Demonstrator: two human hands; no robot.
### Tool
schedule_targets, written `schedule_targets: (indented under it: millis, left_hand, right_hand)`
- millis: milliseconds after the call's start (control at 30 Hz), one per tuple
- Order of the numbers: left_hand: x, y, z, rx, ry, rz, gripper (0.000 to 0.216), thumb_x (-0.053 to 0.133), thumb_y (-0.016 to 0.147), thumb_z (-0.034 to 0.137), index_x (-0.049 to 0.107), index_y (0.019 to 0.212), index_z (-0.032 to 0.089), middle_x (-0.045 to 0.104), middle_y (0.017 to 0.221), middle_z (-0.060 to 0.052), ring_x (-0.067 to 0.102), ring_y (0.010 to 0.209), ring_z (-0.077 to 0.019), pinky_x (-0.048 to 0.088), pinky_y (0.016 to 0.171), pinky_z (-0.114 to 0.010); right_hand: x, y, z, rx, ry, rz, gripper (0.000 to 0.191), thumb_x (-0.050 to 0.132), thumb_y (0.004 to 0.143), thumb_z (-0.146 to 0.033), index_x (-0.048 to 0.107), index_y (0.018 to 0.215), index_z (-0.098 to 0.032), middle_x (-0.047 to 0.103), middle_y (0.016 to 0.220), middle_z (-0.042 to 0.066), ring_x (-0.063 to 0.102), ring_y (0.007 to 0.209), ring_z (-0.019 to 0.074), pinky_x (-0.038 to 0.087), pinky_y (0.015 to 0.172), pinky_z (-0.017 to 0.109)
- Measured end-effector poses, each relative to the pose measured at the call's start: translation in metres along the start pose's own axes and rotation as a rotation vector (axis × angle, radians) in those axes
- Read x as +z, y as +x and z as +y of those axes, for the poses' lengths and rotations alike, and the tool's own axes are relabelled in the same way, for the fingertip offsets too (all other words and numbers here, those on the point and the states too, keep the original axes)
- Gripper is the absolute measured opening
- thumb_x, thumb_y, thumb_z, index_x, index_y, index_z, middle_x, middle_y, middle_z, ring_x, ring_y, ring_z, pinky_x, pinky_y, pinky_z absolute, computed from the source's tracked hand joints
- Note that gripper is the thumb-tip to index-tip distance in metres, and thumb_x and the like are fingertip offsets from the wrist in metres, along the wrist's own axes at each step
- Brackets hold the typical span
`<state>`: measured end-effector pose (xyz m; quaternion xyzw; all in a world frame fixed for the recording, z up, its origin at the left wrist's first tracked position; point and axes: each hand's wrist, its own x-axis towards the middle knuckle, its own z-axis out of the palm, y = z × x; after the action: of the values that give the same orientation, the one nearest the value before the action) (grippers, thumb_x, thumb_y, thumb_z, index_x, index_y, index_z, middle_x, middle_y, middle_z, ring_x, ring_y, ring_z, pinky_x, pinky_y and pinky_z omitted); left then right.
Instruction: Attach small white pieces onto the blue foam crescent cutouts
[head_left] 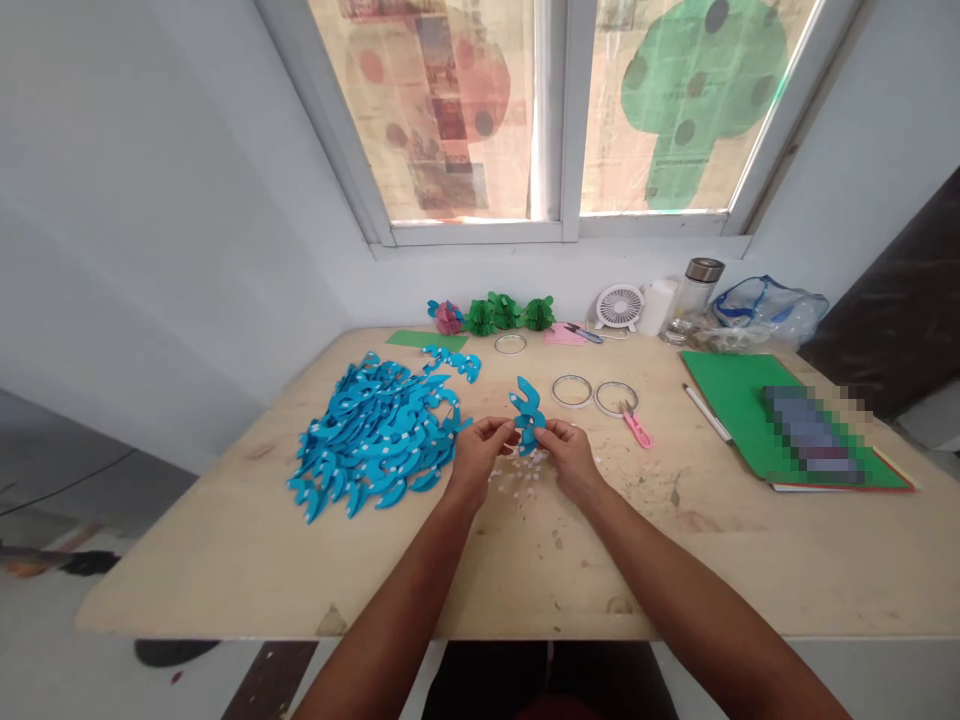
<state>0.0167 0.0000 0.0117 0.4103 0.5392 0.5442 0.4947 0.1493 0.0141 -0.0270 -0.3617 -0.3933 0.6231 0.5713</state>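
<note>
In front of me, both hands meet at a blue curved paper piece, which seems to be several crescent shapes joined in a small cluster. My right hand pinches its lower right part between thumb and fingers. At its left edge, my left hand is closed in a pinch; whether a tiny tab is also between those fingertips is too small to tell. A large heap of similar blue crescents with small white squares on them lies just left of my left hand. Tiny pale scraps are scattered below the hands.
Beyond my right hand lie metal-looking rings and pink-handled snips. A white pen and green folder are at the right. Along the wall stand green paper ornaments, a small fan and a bottle.
</note>
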Motion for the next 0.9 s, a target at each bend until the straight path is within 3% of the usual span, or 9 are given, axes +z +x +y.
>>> schedule_targets:
  millis: [133,267,400,533,733,900]
  left_hand:
    - [0.000,0.006,0.000,-0.035,-0.055,0.001,0.025,0.072,0.056,0.035,0.065,0.065,0.013,0.064,0.059,-0.004,0.057,0.055,-0.0132,0.042,0.053,-0.024]
    - [-0.015,0.010,0.001,-0.058,-0.174,0.036,0.025,0.074,0.056,0.033,0.064,0.067,0.013,0.064,0.061,-0.003,0.056,0.055,-0.0109,0.042,0.054,-0.022]
    - [-0.029,0.012,0.007,-0.061,-0.367,-0.139,0.022,0.075,0.059,0.030,0.063,0.067,0.014,0.063,0.064,-0.002,0.057,0.061,-0.0116,0.045,0.062,-0.025]
    - [-0.025,0.013,0.010,-0.076,-0.379,-0.254,0.019,0.074,0.061,0.028,0.064,0.067,0.013,0.062,0.066,-0.003,0.057,0.065,-0.0122,0.045,0.066,-0.026]
    - [-0.010,0.019,0.004,-0.064,-0.350,-0.194,0.022,0.075,0.057,0.032,0.065,0.062,0.013,0.061,0.060,-0.002,0.053,0.057,-0.0111,0.044,0.058,-0.025]
    - [-0.005,0.022,-0.002,-0.033,-0.320,-0.133,0.023,0.076,0.055,0.032,0.066,0.063,0.013,0.063,0.062,-0.004,0.056,0.062,-0.0136,0.045,0.064,-0.028]
  right_hand:
    - [0.001,0.000,-0.001,-0.004,-0.030,0.002,0.015,0.071,0.061,-0.030,0.066,0.065,-0.017,0.062,0.059,-0.001,0.050,0.055,0.0110,0.036,0.057,0.024]
    - [0.000,0.002,-0.001,0.000,-0.041,0.025,0.015,0.070,0.062,-0.030,0.066,0.068,-0.017,0.062,0.061,-0.001,0.050,0.055,0.0106,0.037,0.058,0.024]
    - [-0.002,0.004,0.001,0.016,-0.040,0.052,0.016,0.070,0.062,-0.032,0.064,0.065,-0.017,0.061,0.058,-0.001,0.050,0.055,0.0110,0.037,0.057,0.024]
    - [-0.003,0.004,0.003,0.024,-0.081,0.036,0.017,0.070,0.062,-0.032,0.064,0.066,-0.017,0.060,0.057,-0.001,0.051,0.055,0.0117,0.037,0.056,0.024]
    - [-0.001,0.002,0.001,0.003,-0.150,-0.008,0.015,0.068,0.065,-0.032,0.064,0.066,-0.018,0.060,0.056,-0.002,0.049,0.053,0.0109,0.035,0.055,0.023]
    - [0.003,0.000,-0.003,-0.008,-0.177,-0.023,0.014,0.067,0.065,-0.030,0.065,0.067,-0.017,0.061,0.059,-0.001,0.050,0.055,0.0112,0.036,0.054,0.023]
